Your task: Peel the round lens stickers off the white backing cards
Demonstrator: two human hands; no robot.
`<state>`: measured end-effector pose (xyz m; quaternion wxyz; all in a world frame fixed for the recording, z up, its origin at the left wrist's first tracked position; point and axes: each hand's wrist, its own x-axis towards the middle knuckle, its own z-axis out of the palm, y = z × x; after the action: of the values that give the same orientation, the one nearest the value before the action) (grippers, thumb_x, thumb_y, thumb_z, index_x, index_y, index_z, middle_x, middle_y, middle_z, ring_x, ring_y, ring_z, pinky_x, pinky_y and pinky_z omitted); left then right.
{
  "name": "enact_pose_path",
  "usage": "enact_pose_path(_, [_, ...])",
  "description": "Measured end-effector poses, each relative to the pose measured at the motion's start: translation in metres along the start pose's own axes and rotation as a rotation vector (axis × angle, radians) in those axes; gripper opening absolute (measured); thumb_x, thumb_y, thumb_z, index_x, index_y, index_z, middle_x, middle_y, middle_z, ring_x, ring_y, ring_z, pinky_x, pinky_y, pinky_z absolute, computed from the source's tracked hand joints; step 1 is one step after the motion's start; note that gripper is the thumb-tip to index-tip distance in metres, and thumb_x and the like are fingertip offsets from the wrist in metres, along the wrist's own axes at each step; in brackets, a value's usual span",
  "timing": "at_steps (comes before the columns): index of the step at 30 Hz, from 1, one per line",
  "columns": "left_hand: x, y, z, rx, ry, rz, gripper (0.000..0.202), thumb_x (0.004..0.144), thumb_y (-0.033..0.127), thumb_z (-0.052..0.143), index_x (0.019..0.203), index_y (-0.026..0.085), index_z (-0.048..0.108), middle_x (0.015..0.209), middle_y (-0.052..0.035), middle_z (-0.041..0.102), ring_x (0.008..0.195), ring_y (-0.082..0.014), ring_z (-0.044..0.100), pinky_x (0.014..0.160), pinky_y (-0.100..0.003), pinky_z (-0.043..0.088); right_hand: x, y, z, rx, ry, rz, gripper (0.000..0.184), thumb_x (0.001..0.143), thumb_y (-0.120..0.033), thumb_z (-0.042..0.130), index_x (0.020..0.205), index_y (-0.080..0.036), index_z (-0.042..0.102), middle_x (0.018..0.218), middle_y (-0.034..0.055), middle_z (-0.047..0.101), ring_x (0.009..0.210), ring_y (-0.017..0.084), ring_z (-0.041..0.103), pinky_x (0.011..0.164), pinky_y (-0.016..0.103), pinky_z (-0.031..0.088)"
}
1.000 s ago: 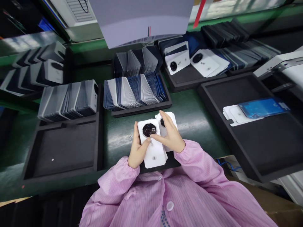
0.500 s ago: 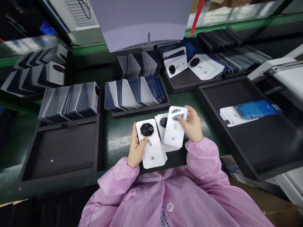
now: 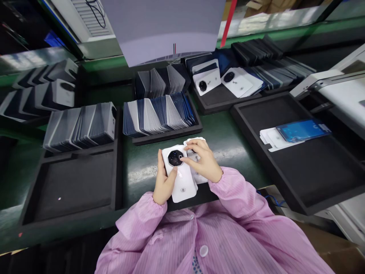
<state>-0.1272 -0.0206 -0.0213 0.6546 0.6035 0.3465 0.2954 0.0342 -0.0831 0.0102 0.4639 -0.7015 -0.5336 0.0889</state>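
My left hand (image 3: 164,182) is closed around a small stack of white phone back covers (image 3: 182,182) with a black octagonal camera ring, held face up over the green bench. My right hand (image 3: 203,161) rests on a second white cover (image 3: 191,144) just right of the stack, its fingertips pinching at the black camera ring of the top cover. Both arms wear pink striped sleeves.
A shallow black foam tray (image 3: 71,186) lies at left, a larger one (image 3: 296,160) at right holding a blue-filmed cover (image 3: 302,129). Rows of upright covers (image 3: 159,114) fill trays ahead. More white covers (image 3: 236,82) lie far right. A white machine (image 3: 342,91) stands at right.
My right hand lifted one white cover off to the right, then came back down, and now its fingers sit on the top cover's camera ring. The left hand stayed put.
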Motion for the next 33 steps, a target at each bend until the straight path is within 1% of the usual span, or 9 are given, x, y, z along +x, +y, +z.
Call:
enact_pose_path(5, [-0.003, 0.0, 0.002, 0.128, 0.006, 0.086, 0.08, 0.09, 0.035, 0.054, 0.152, 0.026, 0.004, 0.158, -0.0079, 0.022, 0.142, -0.0217, 0.028, 0.114, -0.032, 0.026, 0.005, 0.0, 0.012, 0.124, -0.022, 0.196, 0.013, 0.074, -0.024, 0.071, 0.084, -0.021, 0.062, 0.11, 0.0082, 0.059, 0.11, 0.025, 0.055, 0.089, 0.043, 0.048])
enact_pose_path(8, [-0.003, 0.0, 0.002, 0.158, -0.005, 0.101, 0.08, 0.09, 0.034, 0.054, 0.152, 0.026, 0.003, 0.158, -0.0078, 0.02, 0.144, -0.0217, 0.025, 0.116, -0.032, 0.022, 0.003, 0.002, 0.014, 0.193, -0.02, 0.225, 0.007, 0.076, -0.025, 0.068, 0.078, -0.02, 0.063, 0.111, 0.0083, 0.059, 0.109, 0.025, 0.056, 0.088, 0.043, 0.049])
enact_pose_path(11, [-0.002, 0.001, 0.001, 0.134, -0.008, 0.083, 0.079, 0.09, 0.035, 0.054, 0.152, 0.027, 0.004, 0.158, -0.0069, 0.02, 0.144, -0.0219, 0.024, 0.116, -0.033, 0.023, -0.002, 0.001, 0.015, 0.083, 0.088, 0.038, 0.007, 0.08, -0.023, 0.065, 0.074, -0.021, 0.061, 0.114, 0.009, 0.059, 0.117, 0.028, 0.052, 0.098, 0.051, 0.043])
enact_pose_path(14, [-0.001, 0.001, 0.0, 0.106, -0.007, 0.075, 0.079, 0.09, 0.036, 0.054, 0.151, 0.028, 0.005, 0.158, -0.0061, 0.021, 0.143, -0.0213, 0.026, 0.116, -0.033, 0.023, -0.009, 0.001, 0.017, -0.026, 0.156, -0.292, 0.007, 0.081, -0.018, 0.061, 0.077, -0.023, 0.06, 0.11, 0.0079, 0.064, 0.122, 0.029, 0.051, 0.098, 0.053, 0.043])
enact_pose_path(16, [0.0, 0.001, 0.0, 0.104, -0.001, 0.077, 0.078, 0.09, 0.036, 0.054, 0.151, 0.028, 0.006, 0.158, -0.006, 0.022, 0.143, -0.0209, 0.026, 0.117, -0.033, 0.022, -0.013, 0.003, 0.019, 0.007, 0.119, -0.502, 0.011, 0.083, -0.012, 0.057, 0.083, -0.023, 0.058, 0.097, 0.0053, 0.07, 0.109, 0.024, 0.062, 0.094, 0.05, 0.047])
enact_pose_path(18, [0.001, 0.001, -0.001, 0.112, 0.015, 0.076, 0.078, 0.089, 0.036, 0.055, 0.151, 0.029, 0.008, 0.158, -0.0056, 0.021, 0.144, -0.0213, 0.024, 0.117, -0.033, 0.02, -0.016, 0.005, 0.021, 0.097, 0.056, -0.611, 0.016, 0.084, -0.008, 0.055, 0.091, -0.022, 0.057, 0.086, 0.0031, 0.073, 0.09, 0.018, 0.07, 0.09, 0.043, 0.051])
enact_pose_path(22, [0.002, 0.001, -0.004, 0.129, 0.032, 0.069, 0.078, 0.088, 0.037, 0.056, 0.151, 0.029, 0.011, 0.159, -0.0048, 0.018, 0.145, -0.0223, 0.02, 0.118, -0.035, 0.018, -0.018, 0.004, 0.022, 0.175, 0.001, -0.554, 0.027, 0.083, -0.008, 0.057, 0.107, -0.021, 0.055, 0.086, 0.0047, 0.075, 0.082, 0.016, 0.072, 0.081, 0.035, 0.058])
enact_pose_path(27, [0.002, 0.001, -0.005, 0.148, 0.022, 0.083, 0.076, 0.089, 0.034, 0.055, 0.151, 0.029, 0.011, 0.16, -0.0037, 0.017, 0.146, -0.0207, 0.018, 0.118, -0.032, 0.017, -0.018, 0.003, 0.022, 0.202, 0.045, -0.655, 0.053, 0.081, -0.004, 0.057, 0.128, -0.022, 0.042, 0.084, 0.0045, 0.075, 0.081, 0.017, 0.073, 0.074, 0.032, 0.059])
enact_pose_path(33, [0.002, 0.0, -0.005, 0.11, 0.026, 0.074, 0.076, 0.088, 0.034, 0.057, 0.151, 0.03, 0.014, 0.159, -0.0025, 0.018, 0.145, -0.0207, 0.019, 0.118, -0.032, 0.016, -0.021, 0.005, 0.021, 0.171, -0.01, -0.668, 0.035, 0.079, -0.007, 0.058, 0.112, -0.018, 0.055, 0.088, 0.0082, 0.075, 0.09, 0.018, 0.072, 0.076, 0.03, 0.059])
